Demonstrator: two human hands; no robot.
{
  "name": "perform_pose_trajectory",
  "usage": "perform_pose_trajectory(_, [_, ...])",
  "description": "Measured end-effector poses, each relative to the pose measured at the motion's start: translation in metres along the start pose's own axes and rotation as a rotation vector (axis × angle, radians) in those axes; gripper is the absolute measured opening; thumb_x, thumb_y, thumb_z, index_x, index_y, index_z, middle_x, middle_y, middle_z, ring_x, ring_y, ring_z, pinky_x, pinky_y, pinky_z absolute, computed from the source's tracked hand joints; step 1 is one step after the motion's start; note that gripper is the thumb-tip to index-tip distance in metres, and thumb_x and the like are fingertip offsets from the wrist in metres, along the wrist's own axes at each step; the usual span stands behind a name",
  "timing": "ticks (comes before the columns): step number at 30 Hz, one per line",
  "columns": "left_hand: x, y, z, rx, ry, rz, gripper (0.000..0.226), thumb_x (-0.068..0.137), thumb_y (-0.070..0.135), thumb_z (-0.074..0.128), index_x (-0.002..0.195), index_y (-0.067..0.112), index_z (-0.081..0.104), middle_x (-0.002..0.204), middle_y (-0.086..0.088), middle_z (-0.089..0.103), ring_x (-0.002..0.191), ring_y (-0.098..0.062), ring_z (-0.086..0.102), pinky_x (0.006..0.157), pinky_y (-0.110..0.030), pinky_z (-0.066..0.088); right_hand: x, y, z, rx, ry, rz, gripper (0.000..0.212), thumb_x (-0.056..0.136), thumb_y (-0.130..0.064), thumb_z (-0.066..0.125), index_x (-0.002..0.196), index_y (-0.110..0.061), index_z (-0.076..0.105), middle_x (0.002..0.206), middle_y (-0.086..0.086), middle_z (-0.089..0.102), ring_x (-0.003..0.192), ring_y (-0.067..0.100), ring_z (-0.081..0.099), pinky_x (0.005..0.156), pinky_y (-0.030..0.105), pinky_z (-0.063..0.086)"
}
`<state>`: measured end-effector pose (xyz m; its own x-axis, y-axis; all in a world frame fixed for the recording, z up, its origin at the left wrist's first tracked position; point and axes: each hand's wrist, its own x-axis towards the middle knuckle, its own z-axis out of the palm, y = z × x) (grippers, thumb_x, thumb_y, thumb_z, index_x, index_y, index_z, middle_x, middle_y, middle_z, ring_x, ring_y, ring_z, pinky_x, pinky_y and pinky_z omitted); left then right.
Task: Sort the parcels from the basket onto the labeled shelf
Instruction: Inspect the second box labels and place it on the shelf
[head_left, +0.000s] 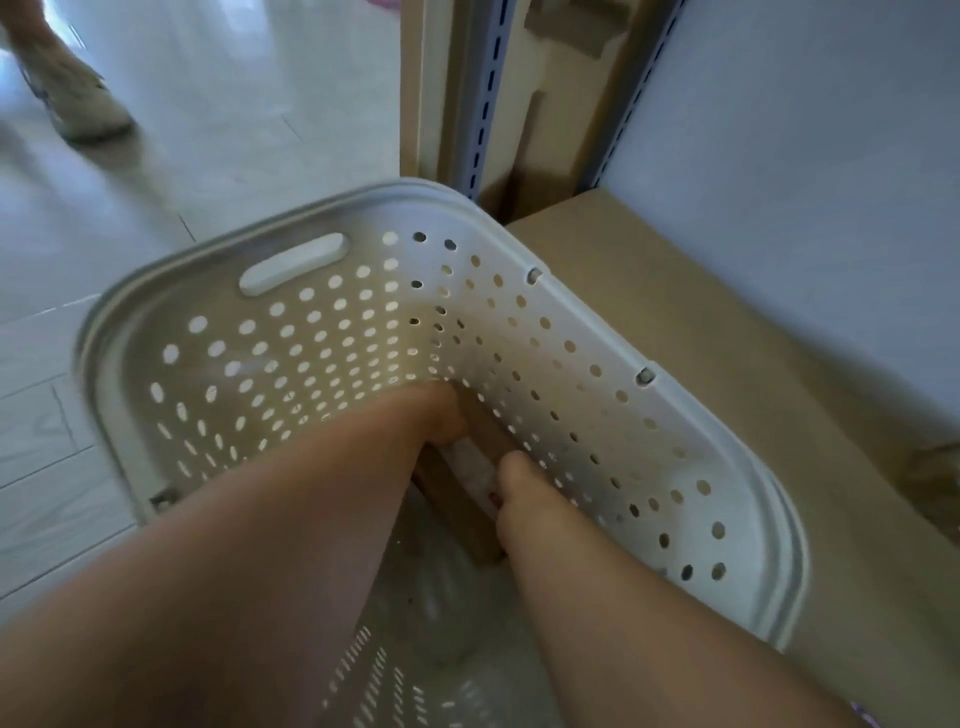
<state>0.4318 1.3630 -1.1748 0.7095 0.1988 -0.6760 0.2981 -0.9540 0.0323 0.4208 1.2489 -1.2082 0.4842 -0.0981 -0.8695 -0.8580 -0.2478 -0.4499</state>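
Reaching into the basket (649, 395) for a parcel (457, 493)
Left hand (441, 421) and right hand (511, 480) grip the brown parcel from two sides, probably to lift it level to the shelf (701, 291)

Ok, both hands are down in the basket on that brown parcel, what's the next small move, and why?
Probably lift it straight up. The left hand and right hand sit at opposite ends of the brown parcel deep in the basket, whose high perforated walls block any sideways pull. How firm the grip is cannot be seen.
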Motion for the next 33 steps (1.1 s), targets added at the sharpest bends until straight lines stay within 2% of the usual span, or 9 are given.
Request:
perform_pose_trajectory(2, [-0.020, -0.003, -0.011, -0.071, 0.095, 0.016, 0.044, 0.103, 0.022, 0.043, 0.143, 0.005, 0.049, 0.146, -0.017, 0.051, 0.133, -0.032, 0.050, 0.110, -0.038, 0.041, -0.026, -0.009, -0.009, 0.003, 0.033, -0.052, 0.044, 0.101, -0.026, 0.039, 0.139, -0.009, 0.054, 0.141, 0.015, 0.057, 0.130, 0.032, 0.054, 0.109, 0.039, 0.045])
perform_pose_trajectory(5, [-0.064, -0.009, -0.029, -0.166, 0.210, 0.043, 0.040, 0.102, 0.023, 0.045, 0.136, 0.007, 0.057, 0.134, -0.010, 0.059, 0.122, -0.029, 0.058, 0.103, -0.035, 0.047, -0.062, -0.019, -0.031, 0.024, 0.112, -0.176, 0.033, 0.089, -0.030, 0.048, 0.107, -0.011, 0.068, 0.108, 0.013, 0.068, 0.099, 0.033, 0.065, 0.091, 0.044, 0.057])
perform_pose_trajectory(9, [-0.149, -0.020, -0.053, -0.495, 0.371, 0.024, 0.037, 0.099, 0.027, 0.056, 0.131, 0.009, 0.059, 0.103, 0.001, 0.059, 0.096, -0.016, 0.052, 0.081, -0.025, 0.042, -0.143, -0.023, -0.064, 0.136, 0.067, -0.303, 0.034, 0.091, -0.028, 0.048, 0.113, -0.011, 0.066, 0.108, 0.013, 0.070, 0.101, 0.032, 0.069, 0.087, 0.044, 0.059])
perform_pose_trajectory(13, [-0.244, -0.018, -0.071, -0.774, 0.599, 0.017, 0.057, 0.087, 0.049, 0.067, 0.130, 0.018, 0.048, 0.125, -0.008, 0.062, 0.113, -0.028, 0.060, 0.090, -0.034, 0.048, -0.226, -0.016, -0.121, 0.154, 0.026, -0.507, 0.030, 0.066, -0.031, 0.068, 0.088, -0.012, 0.072, 0.090, 0.013, 0.074, 0.085, 0.031, 0.072, 0.076, 0.047, 0.063])
perform_pose_trajectory(15, [-0.279, -0.003, -0.076, -0.839, 0.672, 0.100, 0.058, 0.078, 0.061, 0.069, 0.118, 0.027, 0.045, 0.117, -0.006, 0.065, 0.106, -0.028, 0.064, 0.091, -0.043, 0.054, -0.262, -0.010, -0.158, 0.187, 0.006, -0.598, 0.016, 0.075, -0.020, 0.068, 0.089, -0.013, 0.070, 0.092, 0.013, 0.073, 0.079, 0.027, 0.070, 0.067, 0.038, 0.061])
perform_pose_trajectory(17, [-0.307, 0.023, -0.082, -0.861, 0.685, 0.224, 0.056, 0.076, 0.064, 0.070, 0.114, 0.030, 0.045, 0.107, 0.000, 0.065, 0.096, -0.021, 0.066, 0.085, -0.044, 0.057, -0.288, -0.001, -0.203, 0.195, 0.021, -0.668, 0.011, 0.085, -0.011, 0.067, 0.096, -0.011, 0.071, 0.088, 0.010, 0.072, 0.076, 0.023, 0.068, 0.065, 0.031, 0.056])
perform_pose_trajectory(21, [-0.346, 0.112, -0.094, -0.808, 0.698, 0.474, 0.042, 0.086, 0.050, 0.071, 0.106, 0.023, 0.047, 0.091, 0.007, 0.063, 0.082, -0.012, 0.062, 0.070, -0.034, 0.050, -0.327, 0.027, -0.304, 0.248, 0.204, -0.784, 0.009, 0.082, -0.010, 0.070, 0.089, -0.012, 0.076, 0.085, 0.006, 0.076, 0.077, 0.020, 0.070, 0.063, 0.027, 0.052])
perform_pose_trajectory(28, [-0.376, 0.293, -0.063, -0.915, 0.515, 0.869, 0.025, 0.090, 0.051, 0.063, 0.100, 0.031, 0.053, 0.091, 0.010, 0.072, 0.089, -0.013, 0.069, 0.086, -0.039, 0.053, -0.347, 0.100, -0.469, 0.367, 0.571, -0.729, 0.026, 0.088, -0.014, 0.064, 0.112, -0.013, 0.074, 0.100, 0.005, 0.074, 0.089, 0.020, 0.068, 0.072, 0.032, 0.056])
perform_pose_trajectory(33, [-0.374, 0.372, -0.020, -1.098, 0.376, 0.868, 0.023, 0.094, 0.054, 0.056, 0.106, 0.036, 0.049, 0.104, 0.005, 0.069, 0.097, -0.017, 0.067, 0.088, -0.048, 0.056, -0.334, 0.145, -0.533, 0.282, 0.689, -0.756, 0.034, 0.096, -0.026, 0.063, 0.128, -0.016, 0.064, 0.116, 0.002, 0.070, 0.096, 0.017, 0.067, 0.063, 0.022, 0.050])
